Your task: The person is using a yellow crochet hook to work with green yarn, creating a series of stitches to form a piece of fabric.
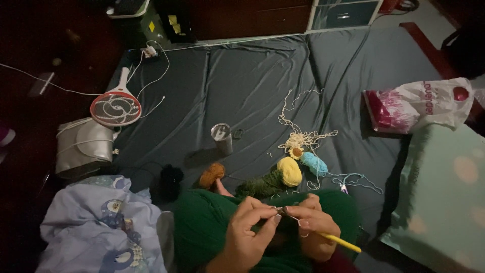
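Two hands meet low in the frame's centre: the left hand (250, 227) pinches a small dark crochet piece (281, 212), and the right hand (312, 225) is clenched around a yellow-handled crochet hook (339, 241) with pale yarn looped over a finger. Just above lie balls of green yarn (261, 185), yellow yarn (290, 171) and blue yarn (314, 163). The loose cream strand (303, 135) could snag or knot if tugged. Farther up, a steel tumbler (222, 138) might tip. The dark mattress sheet (262, 86) beyond offers open room.

A home bedroom: a dark bedsheet (262, 86) fills mid-frame, a pillow (444, 197) at right, a blanket (96, 227) lower left.
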